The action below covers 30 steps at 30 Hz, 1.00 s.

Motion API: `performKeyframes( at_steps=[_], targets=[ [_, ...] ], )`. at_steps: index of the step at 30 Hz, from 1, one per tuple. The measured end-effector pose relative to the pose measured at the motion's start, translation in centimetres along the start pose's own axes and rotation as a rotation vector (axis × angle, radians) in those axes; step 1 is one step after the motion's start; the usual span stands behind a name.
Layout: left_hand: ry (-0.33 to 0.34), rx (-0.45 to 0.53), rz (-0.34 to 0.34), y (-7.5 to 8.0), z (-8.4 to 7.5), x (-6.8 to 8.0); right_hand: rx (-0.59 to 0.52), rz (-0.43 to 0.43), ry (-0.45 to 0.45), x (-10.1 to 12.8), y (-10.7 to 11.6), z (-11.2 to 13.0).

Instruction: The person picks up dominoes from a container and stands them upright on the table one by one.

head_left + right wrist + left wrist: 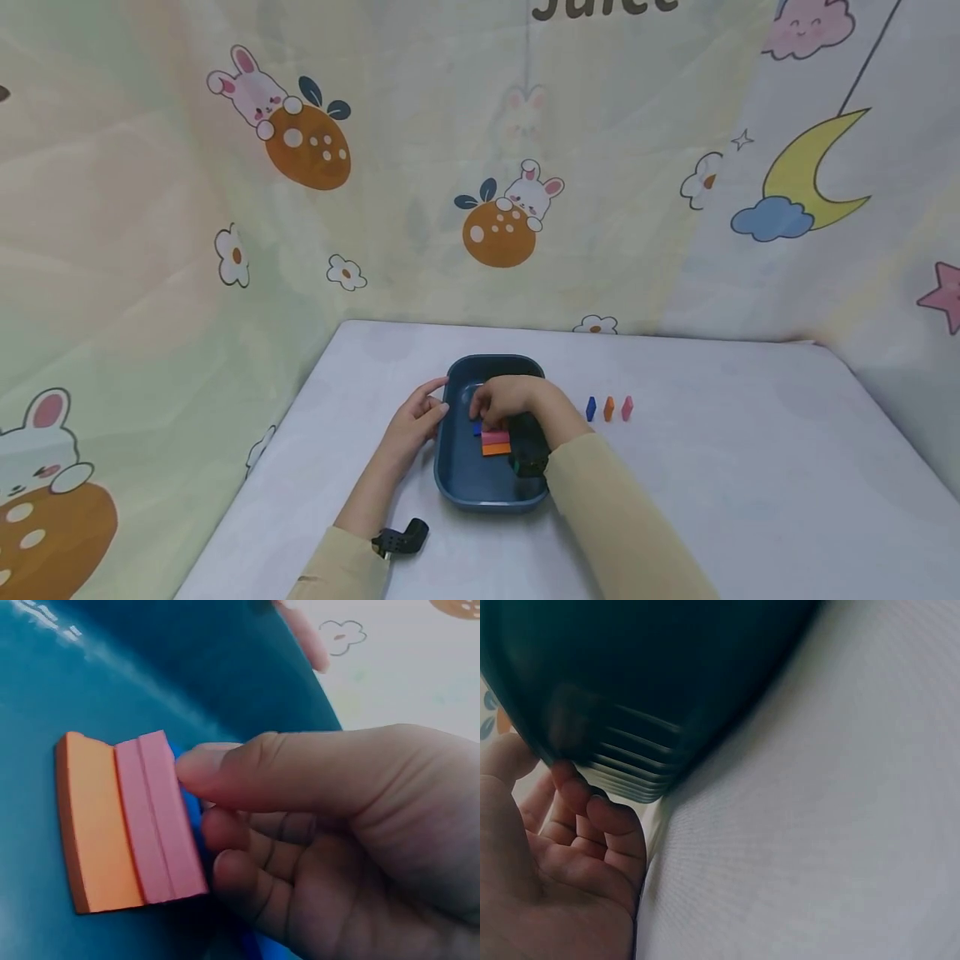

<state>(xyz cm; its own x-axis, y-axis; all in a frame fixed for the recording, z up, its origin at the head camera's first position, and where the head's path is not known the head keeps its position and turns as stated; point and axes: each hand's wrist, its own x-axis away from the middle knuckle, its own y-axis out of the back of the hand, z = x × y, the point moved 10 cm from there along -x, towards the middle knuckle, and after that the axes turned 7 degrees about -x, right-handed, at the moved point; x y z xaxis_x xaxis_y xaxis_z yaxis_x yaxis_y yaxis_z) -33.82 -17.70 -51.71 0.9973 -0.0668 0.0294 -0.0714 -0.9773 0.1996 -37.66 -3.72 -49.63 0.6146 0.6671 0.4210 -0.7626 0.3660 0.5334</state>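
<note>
Right hand (504, 400): reaches into the blue tray (457, 479), fingers curled over a blue block (477, 428) — the wrist view shows blue under the thumb and fingers, so it seems to pinch that block.
Left hand (415, 421): at the tray's left rim, thumb over the edge and fingers curled against the outer wall — it grips the tray.
Blue block: inside the tray, mostly hidden beneath the right hand's fingertips.
Pink block (161, 817): flat on the tray floor, touching the right thumb tip, just on the near side of the blue block.
Orange block (94, 825): flat beside the pink block, touching it, on the side away from the right hand's fingers.
Row on the desk (750, 467): a small blue piece (591, 408), an orange piece (609, 408) and a pink piece (627, 407) stand upright just beyond the right wrist, outside the tray, each apart from the next.
Backdrop: a cartoon rabbit cloth (300, 208) hangs behind the desk, well beyond both hands.
</note>
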Motion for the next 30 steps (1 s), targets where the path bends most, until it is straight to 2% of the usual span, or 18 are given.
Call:
performKeyframes(
  at_steps=[7,12,19,30],
  targets=[
    [0.010,-0.009,-0.004,0.1,0.2,-0.1,0.066,-0.074,-0.029,0.2,0.0,0.1],
    [0.013,-0.013,-0.009,0.1,0.2,0.0,0.108,-0.104,0.003,-0.1,0.1,0.2],
    [0.021,-0.021,-0.018,0.2,0.1,0.2,0.210,-0.230,0.056,-0.5,1.4,0.4],
    [0.017,-0.012,-0.007,0.0,0.2,0.0,0.243,-0.250,0.070,-0.5,1.8,0.4]
  ],
)
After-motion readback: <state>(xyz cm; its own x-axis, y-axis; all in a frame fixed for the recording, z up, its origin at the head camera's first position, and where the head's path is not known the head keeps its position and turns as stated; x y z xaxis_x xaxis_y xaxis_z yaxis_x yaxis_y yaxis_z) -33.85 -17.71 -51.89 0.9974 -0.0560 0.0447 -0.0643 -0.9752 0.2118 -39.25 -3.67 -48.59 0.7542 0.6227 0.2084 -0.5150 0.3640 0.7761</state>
